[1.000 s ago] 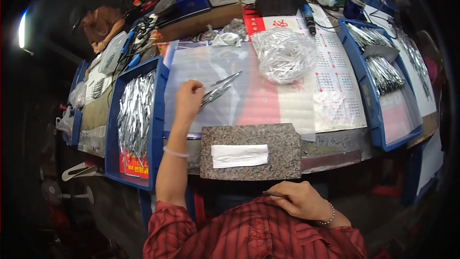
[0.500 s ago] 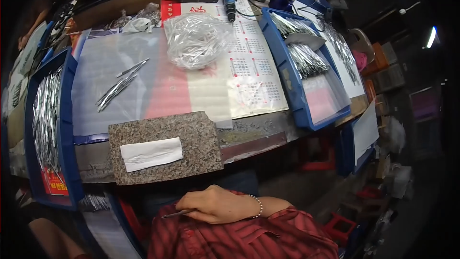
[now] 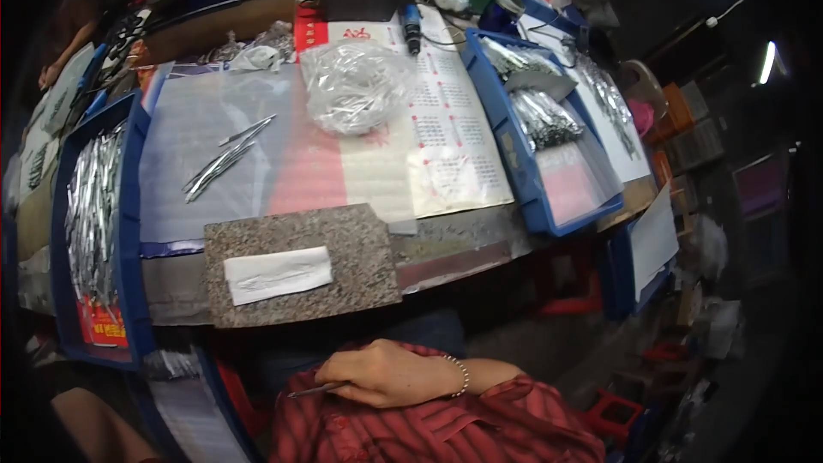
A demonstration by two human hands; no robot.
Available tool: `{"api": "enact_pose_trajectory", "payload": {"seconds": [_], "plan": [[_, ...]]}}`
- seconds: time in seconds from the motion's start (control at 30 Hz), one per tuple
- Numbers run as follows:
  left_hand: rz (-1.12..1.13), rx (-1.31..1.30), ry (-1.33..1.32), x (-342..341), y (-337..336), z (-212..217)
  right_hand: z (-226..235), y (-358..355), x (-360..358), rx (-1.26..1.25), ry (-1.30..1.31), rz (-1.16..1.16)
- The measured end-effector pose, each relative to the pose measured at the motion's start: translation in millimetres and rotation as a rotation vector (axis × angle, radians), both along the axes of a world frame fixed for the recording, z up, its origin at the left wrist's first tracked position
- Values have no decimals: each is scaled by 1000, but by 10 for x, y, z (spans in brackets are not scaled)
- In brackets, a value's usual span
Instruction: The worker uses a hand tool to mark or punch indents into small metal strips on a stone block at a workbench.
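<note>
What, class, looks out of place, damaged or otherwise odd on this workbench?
The speckled slab lacks its far right corner, giving it an uneven outline; cut or chipped, I cannot tell. On the clear sheet, a few slim metal pieces lie loose, away from the many in the left blue tray.

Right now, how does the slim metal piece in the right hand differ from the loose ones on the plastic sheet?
The held piece is a single one, gripped in the right hand; the loose pieces are several, lying on the plastic sheet. The held piece is partly hidden by that hand; the loose pieces are untouched. Both look slim and metallic.
</note>
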State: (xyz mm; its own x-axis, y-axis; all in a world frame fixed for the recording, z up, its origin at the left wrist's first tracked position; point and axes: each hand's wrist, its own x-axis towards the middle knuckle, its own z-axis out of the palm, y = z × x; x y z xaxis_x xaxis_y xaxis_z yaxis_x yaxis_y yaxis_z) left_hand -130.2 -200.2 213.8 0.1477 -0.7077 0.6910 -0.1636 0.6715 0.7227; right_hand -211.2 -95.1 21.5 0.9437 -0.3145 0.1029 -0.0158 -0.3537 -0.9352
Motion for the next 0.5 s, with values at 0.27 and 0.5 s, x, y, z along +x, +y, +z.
{"api": "enact_pose_trajectory", "payload": {"seconds": [0.27,0.5], "plan": [[5,34,-117,302,18,89,37,45,148,8,-72,-57],[65,94,-353,2689,461,164,74,-59,159,-15,-72,-76]]}}
